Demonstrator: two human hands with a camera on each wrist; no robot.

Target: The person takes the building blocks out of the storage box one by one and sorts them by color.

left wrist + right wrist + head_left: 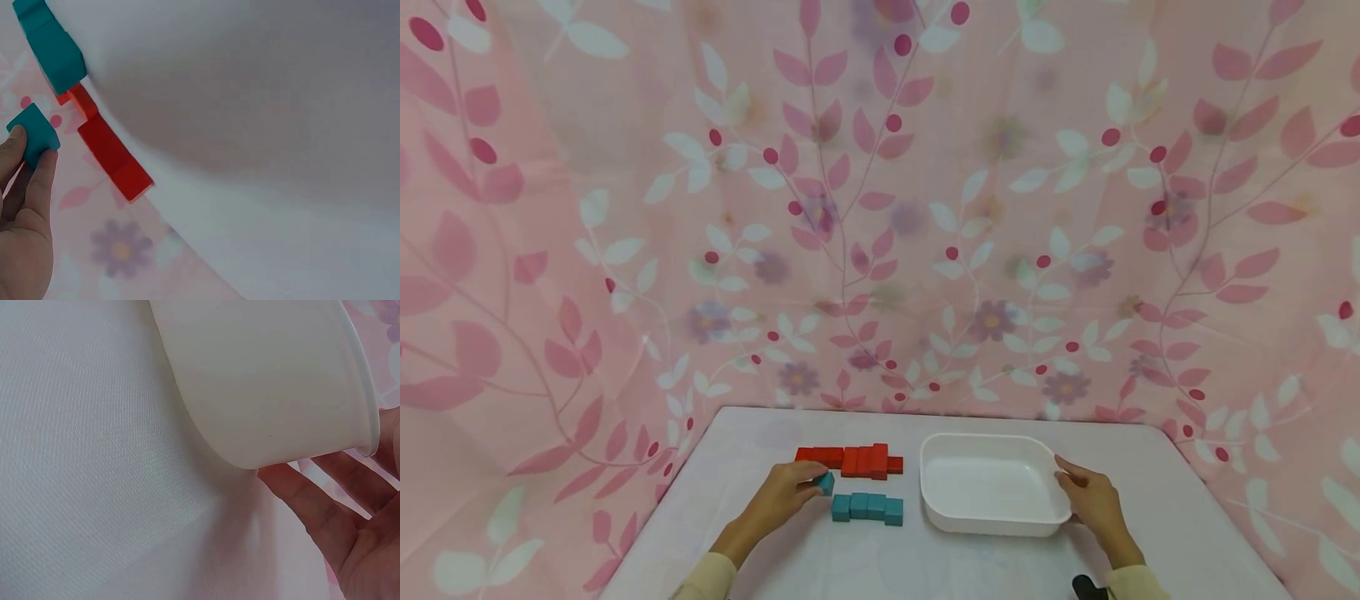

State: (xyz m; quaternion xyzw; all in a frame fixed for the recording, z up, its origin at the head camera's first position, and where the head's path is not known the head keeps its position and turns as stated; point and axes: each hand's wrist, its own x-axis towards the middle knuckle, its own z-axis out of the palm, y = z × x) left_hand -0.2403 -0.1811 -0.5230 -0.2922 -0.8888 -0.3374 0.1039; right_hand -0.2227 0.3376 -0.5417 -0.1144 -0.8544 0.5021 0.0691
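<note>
Head view takes in a pink curtain (880,208) printed with leaves, berries and flowers, hanging behind and to both sides of a white bench (760,550). On the bench, right of centre, sits a white rectangular tray (992,521) with rounded corners; nothing shows inside it. The person's right hand (1093,500) is at the tray's right-hand wall, thumb up at the rim, and the right wrist view shows its fingers (312,500) nearly straight, lying against the tray's outer wall (269,381) low down, with the palm open: a loose, flat grip that steadies rather than clasps.

Left of the tray lie two rows of blocks. The farther one is a row of red blocks (850,460), set end to end, a little uneven in line. Nearer the person is a shorter row of teal blocks (868,507), close together and just clear of the tray.

Smallest is the single teal block (826,482), at the left end of the rows, between the red line and the teal line. The left hand (782,493) has it pinched at the fingertips; the left wrist view shows the block (34,134) caught between fingertips, with the hand's grip closed narrowly on it. From that view I cannot tell whether the block rests on the bench or is lifted off it.
</note>
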